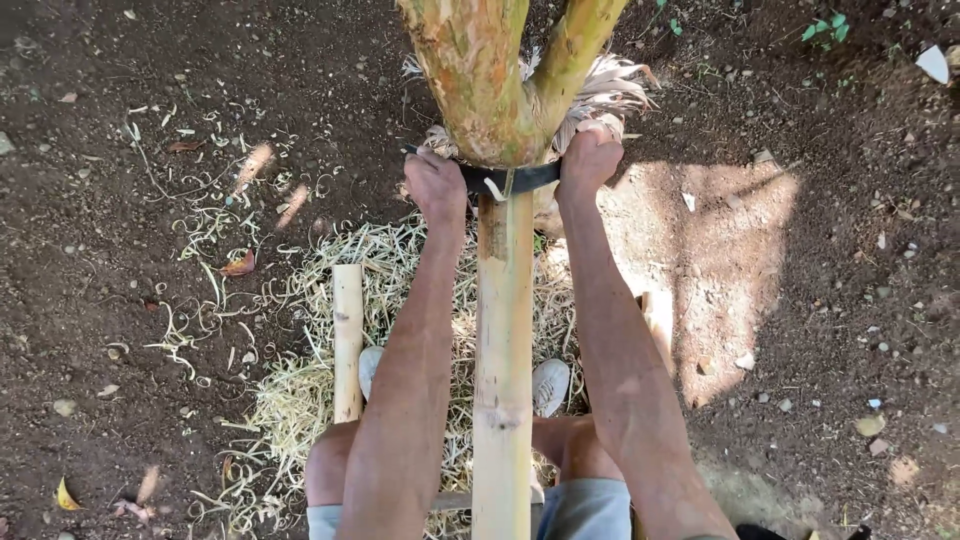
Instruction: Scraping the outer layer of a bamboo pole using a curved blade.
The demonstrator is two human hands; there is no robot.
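Note:
A long pale bamboo pole (503, 350) runs from between my knees up to the fork of a tree trunk (490, 80). A dark flat blade (510, 180) lies across the pole's far end, just below the fork. My left hand (436, 185) grips the blade's left end and my right hand (588, 160) grips its right end. Both arms are stretched out on either side of the pole.
A shorter bamboo piece (348, 340) lies left of the pole on a heap of pale shavings (300, 390). My white shoes (550, 385) rest on the shavings. Dark soil with curled shavings (190, 240), dry leaves and small stones surrounds everything.

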